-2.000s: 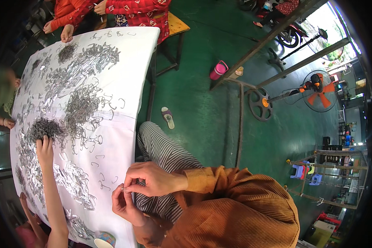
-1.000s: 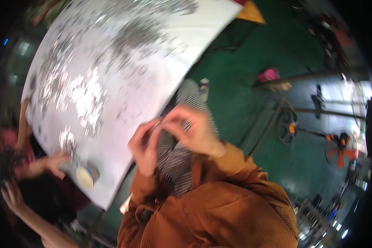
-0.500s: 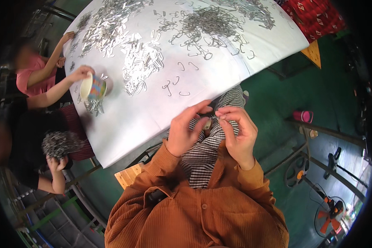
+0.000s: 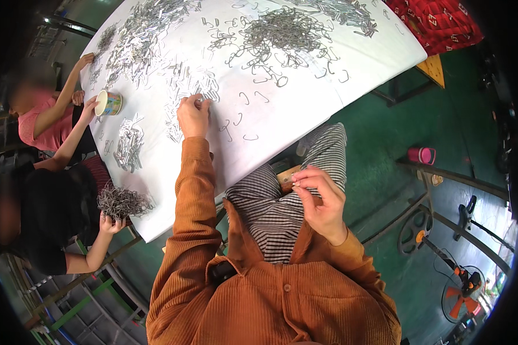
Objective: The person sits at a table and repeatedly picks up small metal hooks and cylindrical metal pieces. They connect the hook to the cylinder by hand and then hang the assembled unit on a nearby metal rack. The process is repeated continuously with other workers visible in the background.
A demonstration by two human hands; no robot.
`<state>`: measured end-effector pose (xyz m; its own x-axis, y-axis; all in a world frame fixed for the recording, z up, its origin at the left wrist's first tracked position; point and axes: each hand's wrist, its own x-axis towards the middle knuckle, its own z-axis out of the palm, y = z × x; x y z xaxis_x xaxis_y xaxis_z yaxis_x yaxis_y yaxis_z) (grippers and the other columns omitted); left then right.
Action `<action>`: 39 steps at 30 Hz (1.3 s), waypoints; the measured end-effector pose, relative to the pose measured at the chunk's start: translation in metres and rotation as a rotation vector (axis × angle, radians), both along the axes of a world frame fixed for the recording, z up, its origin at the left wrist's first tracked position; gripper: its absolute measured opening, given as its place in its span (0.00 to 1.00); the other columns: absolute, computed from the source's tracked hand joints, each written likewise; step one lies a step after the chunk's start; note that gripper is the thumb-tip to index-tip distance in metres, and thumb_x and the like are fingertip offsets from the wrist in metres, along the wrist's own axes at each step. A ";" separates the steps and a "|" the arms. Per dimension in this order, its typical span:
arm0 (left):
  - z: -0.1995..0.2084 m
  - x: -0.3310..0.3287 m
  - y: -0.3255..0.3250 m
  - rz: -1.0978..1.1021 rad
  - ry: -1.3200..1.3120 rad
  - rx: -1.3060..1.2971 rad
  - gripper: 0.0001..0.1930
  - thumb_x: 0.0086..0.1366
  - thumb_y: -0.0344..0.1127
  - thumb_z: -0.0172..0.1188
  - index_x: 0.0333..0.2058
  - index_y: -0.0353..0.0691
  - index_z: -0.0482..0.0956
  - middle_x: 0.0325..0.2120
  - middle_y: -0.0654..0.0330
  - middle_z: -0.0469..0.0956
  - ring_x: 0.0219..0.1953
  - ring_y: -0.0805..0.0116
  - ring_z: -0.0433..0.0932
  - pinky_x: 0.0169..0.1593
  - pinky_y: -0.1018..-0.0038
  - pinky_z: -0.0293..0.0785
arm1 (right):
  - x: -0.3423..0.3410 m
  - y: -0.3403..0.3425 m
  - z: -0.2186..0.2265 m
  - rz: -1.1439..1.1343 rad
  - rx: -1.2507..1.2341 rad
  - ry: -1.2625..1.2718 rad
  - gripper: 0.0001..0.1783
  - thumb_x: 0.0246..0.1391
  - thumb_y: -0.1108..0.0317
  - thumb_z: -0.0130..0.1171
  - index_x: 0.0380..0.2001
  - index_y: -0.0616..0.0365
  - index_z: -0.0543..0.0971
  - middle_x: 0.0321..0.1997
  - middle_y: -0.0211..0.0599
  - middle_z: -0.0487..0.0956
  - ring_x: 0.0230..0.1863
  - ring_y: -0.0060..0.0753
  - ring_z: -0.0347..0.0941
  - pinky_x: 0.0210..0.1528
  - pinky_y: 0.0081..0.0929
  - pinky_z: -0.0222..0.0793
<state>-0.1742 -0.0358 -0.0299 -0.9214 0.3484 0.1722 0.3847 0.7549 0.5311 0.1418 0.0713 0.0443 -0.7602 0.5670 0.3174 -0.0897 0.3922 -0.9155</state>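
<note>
My left hand (image 4: 194,118) reaches over the white table to a pile of small shiny metal strips (image 4: 178,80). Its fingers are bent together at the pile, and what they pinch is hidden. Above my lap, my right hand (image 4: 323,204) pinches a small shiny metal piece (image 4: 295,183) between thumb and fingertips; its exact kind is too small to make out. Several loose bent wire hooks (image 4: 250,137) lie on the table to the right of my left hand. Farther back is a dense heap of similar hooks (image 4: 279,31).
The white-covered table (image 4: 167,167) slants across the view. To the left, a co-worker holds a paper tub (image 4: 109,103) and a clump of wire hooks (image 4: 124,202), near a small pile of strips (image 4: 129,144). Another person sits beyond. A fan (image 4: 461,296) stands at right.
My left hand has left my right hand and moved forward to the strip pile. The co-worker's tub is drawn back from the small pile, and the clump of hooks is now nearer the table.
</note>
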 end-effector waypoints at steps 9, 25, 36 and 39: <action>0.000 -0.003 -0.001 -0.065 0.006 -0.084 0.06 0.56 0.26 0.59 0.33 0.40 0.80 0.33 0.54 0.78 0.34 0.55 0.78 0.40 0.63 0.73 | -0.014 -0.011 -0.007 0.067 0.051 -0.020 0.06 0.49 0.78 0.62 0.31 0.60 0.77 0.36 0.35 0.80 0.40 0.41 0.76 0.51 0.35 0.73; -0.023 -0.030 -0.013 -0.263 0.121 -0.079 0.12 0.63 0.22 0.52 0.45 0.30 0.76 0.39 0.48 0.78 0.42 0.54 0.79 0.44 0.66 0.76 | -0.027 0.007 -0.039 0.118 -0.017 0.053 0.06 0.56 0.71 0.57 0.31 0.61 0.72 0.34 0.41 0.74 0.38 0.46 0.72 0.42 0.38 0.68; 0.077 0.115 0.007 -0.567 -0.695 0.381 0.06 0.65 0.27 0.56 0.38 0.31 0.77 0.34 0.56 0.78 0.39 0.68 0.76 0.44 0.72 0.75 | -0.032 0.001 -0.034 0.015 -0.017 0.106 0.06 0.54 0.71 0.57 0.30 0.62 0.71 0.33 0.42 0.71 0.35 0.47 0.72 0.37 0.39 0.69; 0.088 0.153 0.011 -0.595 -0.731 0.432 0.05 0.65 0.26 0.57 0.37 0.29 0.77 0.34 0.55 0.78 0.37 0.66 0.76 0.45 0.72 0.75 | -0.034 0.002 -0.035 -0.052 0.001 0.156 0.07 0.50 0.72 0.59 0.28 0.61 0.72 0.31 0.40 0.72 0.32 0.45 0.73 0.33 0.38 0.69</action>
